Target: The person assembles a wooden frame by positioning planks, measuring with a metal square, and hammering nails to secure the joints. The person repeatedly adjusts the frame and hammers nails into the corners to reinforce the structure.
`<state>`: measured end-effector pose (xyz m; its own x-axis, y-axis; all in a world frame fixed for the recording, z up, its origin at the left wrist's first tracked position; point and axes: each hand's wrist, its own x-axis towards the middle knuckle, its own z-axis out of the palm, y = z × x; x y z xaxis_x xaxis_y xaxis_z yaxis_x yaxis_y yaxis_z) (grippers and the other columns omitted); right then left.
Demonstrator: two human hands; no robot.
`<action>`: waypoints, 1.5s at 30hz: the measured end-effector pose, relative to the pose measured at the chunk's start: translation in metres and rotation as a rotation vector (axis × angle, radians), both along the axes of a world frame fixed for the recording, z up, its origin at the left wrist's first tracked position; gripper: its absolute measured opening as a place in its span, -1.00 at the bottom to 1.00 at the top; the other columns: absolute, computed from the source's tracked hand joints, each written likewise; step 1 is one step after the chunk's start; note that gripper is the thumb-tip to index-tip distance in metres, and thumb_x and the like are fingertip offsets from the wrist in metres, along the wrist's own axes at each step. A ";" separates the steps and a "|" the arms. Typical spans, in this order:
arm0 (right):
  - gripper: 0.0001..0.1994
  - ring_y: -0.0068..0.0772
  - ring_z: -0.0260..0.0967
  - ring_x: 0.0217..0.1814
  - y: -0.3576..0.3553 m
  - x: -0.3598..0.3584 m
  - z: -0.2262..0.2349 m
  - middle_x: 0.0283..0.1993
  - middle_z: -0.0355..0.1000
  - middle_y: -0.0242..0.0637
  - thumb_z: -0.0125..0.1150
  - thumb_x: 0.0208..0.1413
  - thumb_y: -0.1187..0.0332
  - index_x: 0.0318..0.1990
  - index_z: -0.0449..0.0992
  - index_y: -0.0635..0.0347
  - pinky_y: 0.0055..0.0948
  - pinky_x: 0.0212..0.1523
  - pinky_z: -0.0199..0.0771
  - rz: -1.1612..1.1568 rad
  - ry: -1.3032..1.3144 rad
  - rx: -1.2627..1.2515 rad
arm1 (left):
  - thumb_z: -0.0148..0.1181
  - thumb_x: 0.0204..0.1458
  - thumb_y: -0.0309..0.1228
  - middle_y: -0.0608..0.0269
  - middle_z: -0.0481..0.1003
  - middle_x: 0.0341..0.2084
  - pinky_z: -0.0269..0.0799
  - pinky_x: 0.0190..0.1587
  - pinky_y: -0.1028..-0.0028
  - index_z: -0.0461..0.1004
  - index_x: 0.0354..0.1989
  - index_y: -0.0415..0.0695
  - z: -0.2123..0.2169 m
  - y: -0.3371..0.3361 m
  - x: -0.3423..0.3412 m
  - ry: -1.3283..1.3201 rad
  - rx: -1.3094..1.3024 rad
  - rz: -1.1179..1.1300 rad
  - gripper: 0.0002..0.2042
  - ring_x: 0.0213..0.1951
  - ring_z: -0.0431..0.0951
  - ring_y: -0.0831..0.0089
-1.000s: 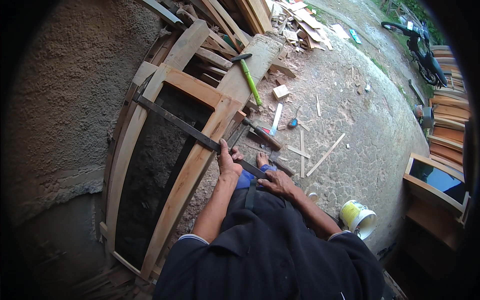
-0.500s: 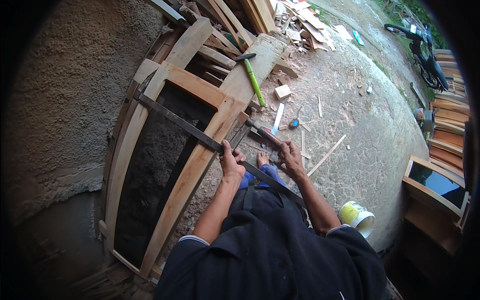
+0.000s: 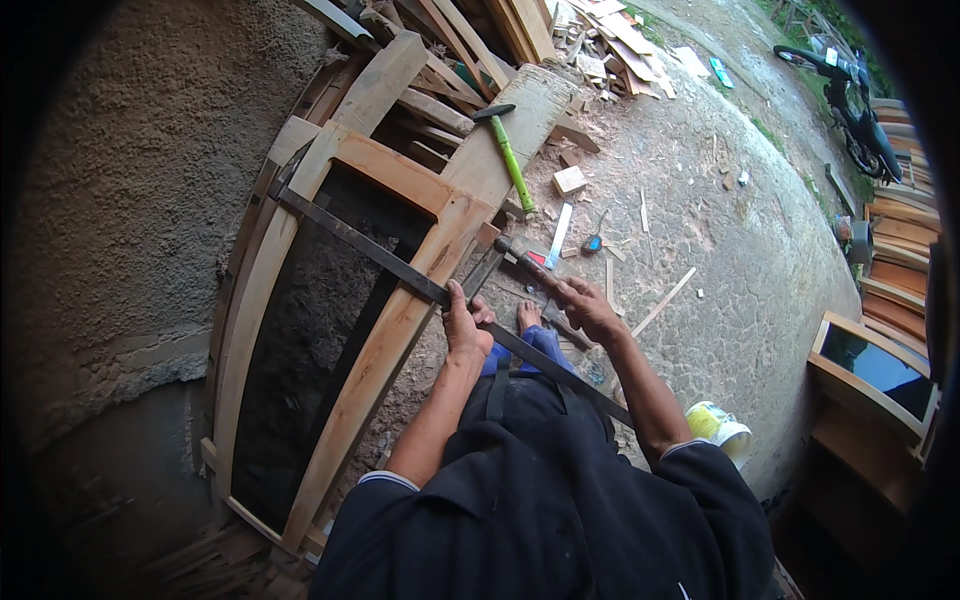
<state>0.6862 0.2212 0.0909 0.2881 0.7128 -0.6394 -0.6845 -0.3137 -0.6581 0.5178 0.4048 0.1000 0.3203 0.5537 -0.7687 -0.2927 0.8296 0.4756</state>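
A long metal bar clamp (image 3: pixel 370 247) lies across a wooden frame with a dark glass panel (image 3: pixel 440 262). My left hand (image 3: pixel 465 325) is closed around the clamp's bar, close to the frame's right-hand side. My right hand (image 3: pixel 590 308) grips the clamp's wooden handle (image 3: pixel 533 270), fingers wrapped at its near end. At the screw end, a small wood block (image 3: pixel 487 236) sits between the clamp and the frame's edge. The clamp's far jaw (image 3: pixel 283 185) is at the frame's left edge; its exact contact is hard to see.
A hammer with a green handle (image 3: pixel 513 165) rests on a thick plank (image 3: pixel 530 100) beyond the frame. On the floor lie a try square (image 3: pixel 559 235), a blue tape measure (image 3: pixel 593 243), offcuts and shavings. A white bucket (image 3: pixel 735 440) lies to my right; a rough wall (image 3: pixel 150 220) stands left.
My right hand has shifted slightly right and turned on the clamp's handle, with its forearm swung outward. My left hand stays on the bar.
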 end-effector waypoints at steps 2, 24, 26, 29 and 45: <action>-0.67 -0.60 0.29 -0.49 0.001 0.006 0.003 -0.49 0.32 -0.47 0.16 0.34 0.08 -0.07 0.49 0.20 -0.45 -0.45 0.34 0.071 -0.052 -0.012 | 0.29 0.11 0.16 0.35 0.38 -0.60 0.28 -0.56 0.52 0.33 -0.27 -0.05 0.000 0.001 -0.003 -0.025 -0.024 -0.028 -0.50 -0.67 0.27 0.59; -0.58 0.13 0.53 -0.31 0.067 -0.016 0.009 -0.33 0.49 -0.07 0.28 0.20 0.04 0.04 0.37 0.09 0.03 -0.36 0.51 0.363 -1.431 -0.263 | 0.02 0.15 0.15 0.24 0.63 -0.48 0.31 0.11 0.22 0.67 -0.59 0.05 0.019 0.116 0.133 0.466 2.341 -1.816 -0.48 -0.20 0.56 0.26; -0.63 -0.03 0.52 -0.46 0.069 -0.005 0.007 -0.49 0.45 -0.19 0.30 0.21 0.03 -0.06 0.39 0.07 -0.09 -0.47 0.47 0.460 -1.364 -0.270 | -0.05 0.20 0.16 0.30 0.66 -0.52 0.31 0.05 0.20 0.69 -0.59 0.11 0.021 0.115 0.134 0.484 2.343 -1.863 -0.46 -0.21 0.58 0.29; -0.65 -0.47 0.34 -0.62 0.073 0.039 0.012 -0.61 0.31 -0.44 0.34 0.21 0.00 -0.16 0.41 0.04 -0.37 -0.60 0.31 0.610 -0.095 -0.080 | -0.06 0.21 0.13 0.33 0.66 -0.52 0.30 0.00 0.24 0.69 -0.58 0.17 0.024 0.116 0.136 0.459 2.299 -1.894 -0.50 -0.20 0.58 0.35; -0.49 -0.30 0.45 -0.34 0.081 0.052 -0.003 -0.32 0.50 -0.35 0.40 0.12 -0.08 -0.08 0.49 0.20 -0.24 -0.29 0.48 0.664 -0.109 0.020 | -0.02 0.20 0.10 0.29 0.64 -0.53 0.32 0.03 0.22 0.65 -0.62 0.06 0.030 0.119 0.134 0.389 2.312 -1.772 -0.48 -0.20 0.56 0.29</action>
